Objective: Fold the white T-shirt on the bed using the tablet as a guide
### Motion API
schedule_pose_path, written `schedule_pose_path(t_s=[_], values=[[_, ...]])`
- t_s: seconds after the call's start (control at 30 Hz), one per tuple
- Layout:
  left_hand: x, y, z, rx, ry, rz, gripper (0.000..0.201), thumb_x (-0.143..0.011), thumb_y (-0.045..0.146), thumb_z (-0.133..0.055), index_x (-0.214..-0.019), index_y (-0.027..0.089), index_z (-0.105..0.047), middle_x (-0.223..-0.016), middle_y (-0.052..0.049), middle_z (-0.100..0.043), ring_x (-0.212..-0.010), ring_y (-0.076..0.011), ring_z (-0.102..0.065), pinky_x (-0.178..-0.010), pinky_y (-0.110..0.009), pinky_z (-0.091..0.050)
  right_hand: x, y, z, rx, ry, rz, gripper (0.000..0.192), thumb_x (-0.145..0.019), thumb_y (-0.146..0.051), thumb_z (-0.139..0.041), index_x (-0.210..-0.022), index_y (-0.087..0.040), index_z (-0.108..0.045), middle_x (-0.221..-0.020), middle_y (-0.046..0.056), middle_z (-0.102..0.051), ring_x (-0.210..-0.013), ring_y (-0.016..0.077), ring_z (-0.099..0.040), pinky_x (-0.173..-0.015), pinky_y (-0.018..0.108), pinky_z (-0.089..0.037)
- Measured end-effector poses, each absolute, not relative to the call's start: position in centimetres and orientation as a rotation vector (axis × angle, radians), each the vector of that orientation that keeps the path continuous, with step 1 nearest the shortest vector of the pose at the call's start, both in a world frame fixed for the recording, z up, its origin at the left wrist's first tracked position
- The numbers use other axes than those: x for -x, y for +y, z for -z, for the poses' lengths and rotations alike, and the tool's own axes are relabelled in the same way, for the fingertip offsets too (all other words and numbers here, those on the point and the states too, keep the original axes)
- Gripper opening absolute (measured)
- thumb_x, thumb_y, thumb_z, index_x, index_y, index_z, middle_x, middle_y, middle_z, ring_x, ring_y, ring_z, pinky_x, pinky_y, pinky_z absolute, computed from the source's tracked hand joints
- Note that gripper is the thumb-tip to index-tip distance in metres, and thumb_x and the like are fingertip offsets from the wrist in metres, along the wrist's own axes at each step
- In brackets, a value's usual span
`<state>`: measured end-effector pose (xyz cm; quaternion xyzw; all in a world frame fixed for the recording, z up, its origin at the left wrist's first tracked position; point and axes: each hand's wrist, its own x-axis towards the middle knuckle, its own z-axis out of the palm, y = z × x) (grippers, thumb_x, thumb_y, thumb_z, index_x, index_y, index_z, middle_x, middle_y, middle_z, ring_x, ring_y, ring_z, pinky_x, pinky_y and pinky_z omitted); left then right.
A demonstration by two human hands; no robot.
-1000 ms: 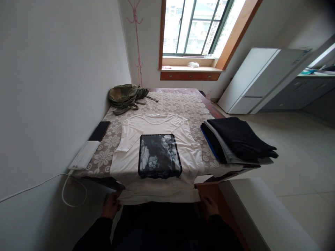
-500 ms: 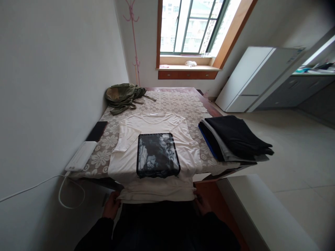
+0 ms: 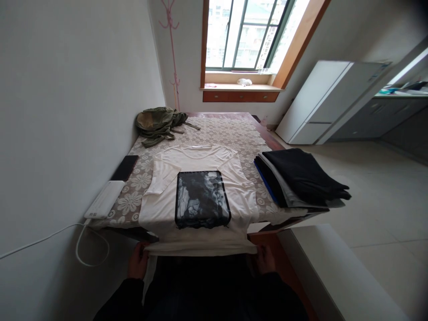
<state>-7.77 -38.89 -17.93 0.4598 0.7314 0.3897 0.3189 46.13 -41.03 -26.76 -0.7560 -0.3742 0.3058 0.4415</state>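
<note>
Left hand (image 3: 137, 262) and right hand (image 3: 265, 258) grip the white T-shirt (image 3: 160, 209) hem — folded dark clothes (image 3: 301, 178) just beside, green jacket (image 3: 157, 124) beyond

Both hands (image 3: 137, 263) gripping T-shirt (image 3: 160, 209) hem

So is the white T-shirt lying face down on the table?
No. The white T-shirt lies face up, its dark printed panel showing, while the left hand and right hand grip its hem.
</note>
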Motion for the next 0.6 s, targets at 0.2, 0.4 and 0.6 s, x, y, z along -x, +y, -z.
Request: schedule_pose_path(t_s=[0.2, 0.4, 0.6], values=[[7.3, -39.3, 18.3, -1.147, 1.866, -0.980, 0.041, -0.077, 0.050, -0.058, -0.106, 0.021, -0.061, -0.100, -0.010, -0.074, -0.080, -0.0269, -0.070, -0.075, -0.040, -0.059, -45.0, -41.8, 28.4, 1.854, -1.259, -0.828, 0.034, -0.068, -0.045, -0.057, -0.095, -0.026, -0.063, -0.097, 0.009, -0.075, -0.092, 0.0338, -0.072, -0.086, 0.049, -0.055], [6.9, -39.5, 18.3, -1.097, 1.943, -1.070, 0.036, -0.075, 0.046, -0.057, -0.102, 0.023, -0.058, -0.099, -0.008, -0.073, -0.084, -0.0262, -0.070, -0.072, -0.037, -0.058, -46.1, -41.8, 28.4, 1.939, -1.239, -0.839, 0.025, -0.067, -0.040, -0.057, -0.088, -0.028, -0.062, -0.084, 0.008, -0.073, -0.086, 0.0367, -0.072, -0.080, 0.050, -0.056], [8.7, -38.8, 16.2, -1.159, 2.038, -1.031, 0.037, -0.076, 0.046, -0.058, -0.105, 0.023, -0.057, -0.088, -0.004, -0.073, -0.077, -0.0268, -0.068, -0.072, -0.038, -0.057, -48.8, -40.8, 26.1, 1.983, -1.125, -0.714, 0.040, -0.062, -0.051, -0.064, -0.094, -0.026, -0.063, -0.093, 0.010, -0.076, -0.093, 0.0371, -0.072, -0.083, 0.048, -0.057]])
